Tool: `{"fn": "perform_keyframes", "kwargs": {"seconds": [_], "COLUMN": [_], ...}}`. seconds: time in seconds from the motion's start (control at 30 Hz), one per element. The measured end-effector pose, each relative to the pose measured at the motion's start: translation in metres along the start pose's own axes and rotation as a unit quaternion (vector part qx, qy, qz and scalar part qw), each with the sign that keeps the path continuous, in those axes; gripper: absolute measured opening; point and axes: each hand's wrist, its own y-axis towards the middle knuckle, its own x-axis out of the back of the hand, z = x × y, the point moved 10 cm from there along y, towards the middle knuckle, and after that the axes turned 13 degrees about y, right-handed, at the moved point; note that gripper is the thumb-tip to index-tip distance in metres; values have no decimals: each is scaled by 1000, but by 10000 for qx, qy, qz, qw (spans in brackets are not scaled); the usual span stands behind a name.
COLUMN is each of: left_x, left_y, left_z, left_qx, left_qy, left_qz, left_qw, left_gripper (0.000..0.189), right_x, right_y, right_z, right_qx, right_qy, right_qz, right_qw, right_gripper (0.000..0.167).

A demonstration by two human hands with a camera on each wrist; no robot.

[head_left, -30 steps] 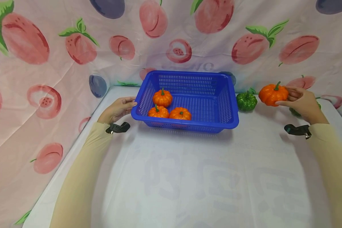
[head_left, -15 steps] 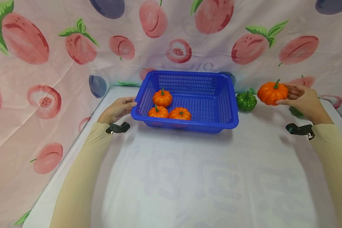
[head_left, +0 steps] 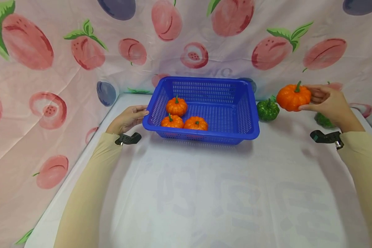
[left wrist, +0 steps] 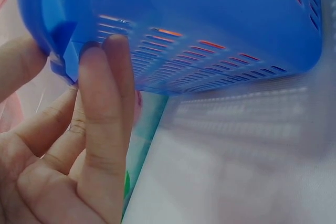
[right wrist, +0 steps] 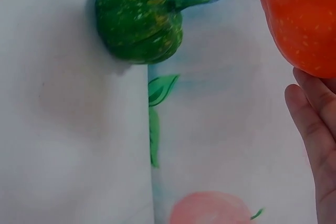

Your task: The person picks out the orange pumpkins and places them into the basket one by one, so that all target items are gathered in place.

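My right hand (head_left: 330, 103) grips an orange pumpkin (head_left: 292, 98) by its right side, thumb in front, and holds it above the table with the stem up. My left hand (head_left: 128, 119) is at the left end of a blue plastic basket (head_left: 201, 133); in the left wrist view its thumb and fingers (left wrist: 102, 103) pinch the rim. Inside the basket, toward the left, lie three orange pumpkins: one behind (head_left: 177, 107), one front left (head_left: 172, 122) and one beside it (head_left: 196, 123).
A green pumpkin (head_left: 268, 111) sits just right of the basket. Another green one (head_left: 323, 120) lies farther right, partly hidden by my right hand. Fruit-printed cloth (head_left: 226, 58) hangs behind the white table (head_left: 204, 193) and along its left side.
My right hand has raised the orange pumpkin and shifted it slightly left, uncovering more of the far-right green pumpkin. The left hand and the basket stay where they were.
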Motion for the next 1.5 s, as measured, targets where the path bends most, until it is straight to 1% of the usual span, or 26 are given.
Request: {"fn": "perform_keyframes", "kwargs": {"seconds": [0.13,0.27,0.4,0.6,0.97,1.1,1.27,1.5], "left_x": [1,1,0,1,1,1,1,1], "left_y": [0,1,1,1,0,0,-1,0], "left_z": [1,1,0,1,1,0,0,0], "left_qx": [15,1,-9,32,48,38,52,42], "left_qy": [-37,-38,-10,25,201,158,96,85], "left_qz": [-5,3,4,-9,-93,-96,-94,-94], "left_qw": [10000,10000,10000,10000,9997,9998,9999,9999], "left_gripper": [58,58,58,58,57,57,56,57], "right_x": [-7,-13,-17,-26,-46,-53,-63,-76], "right_y": [0,0,1,4,7,11,14,21], "right_z": [9,15,19,27,46,52,61,72], "right_qx": [54,80,27,64,285,344,402,488], "right_qy": [-110,-343,-541,-435,-666,-679,-866,-1232], "right_qz": [98,229,301,455,658,762,937,1243], "right_qw": [9999,9991,9981,9980,9952,9942,9910,9834], "right_gripper": [67,68,69,67,68,67,67,66]}}
